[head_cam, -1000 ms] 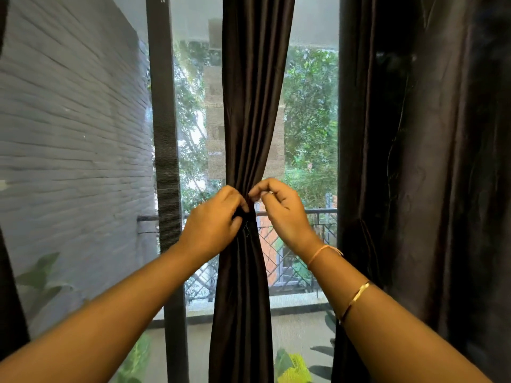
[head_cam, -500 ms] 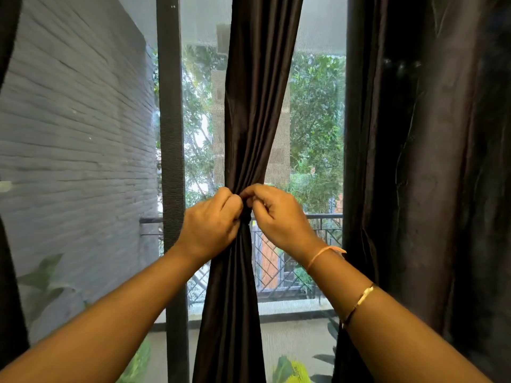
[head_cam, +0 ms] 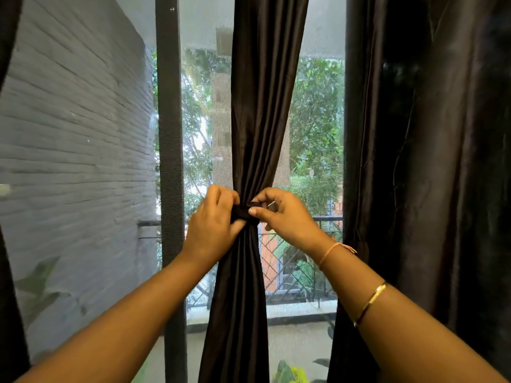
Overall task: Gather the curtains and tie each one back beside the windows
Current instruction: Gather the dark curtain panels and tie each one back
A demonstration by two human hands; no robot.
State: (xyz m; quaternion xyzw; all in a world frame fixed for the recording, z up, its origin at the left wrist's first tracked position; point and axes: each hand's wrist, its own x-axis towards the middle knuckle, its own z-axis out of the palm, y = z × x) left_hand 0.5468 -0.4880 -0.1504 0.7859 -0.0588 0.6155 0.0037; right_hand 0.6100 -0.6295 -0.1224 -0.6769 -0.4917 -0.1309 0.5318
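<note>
Left hand [head_cam: 213, 226] grips the gathered middle curtain [head_cam: 257, 120] as right hand [head_cam: 286, 218] pinches its dark tie [head_cam: 242, 213]; the curtain on the right [head_cam: 431, 161] hangs untied.

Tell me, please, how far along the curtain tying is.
Done: the middle curtain is gathered into a narrow bundle. In hand: the left hand grips the bundle while the right hand pinches the dark tie at its waist; the tie looks unfinished. Left: the right curtain hangs loose, untied.
</note>
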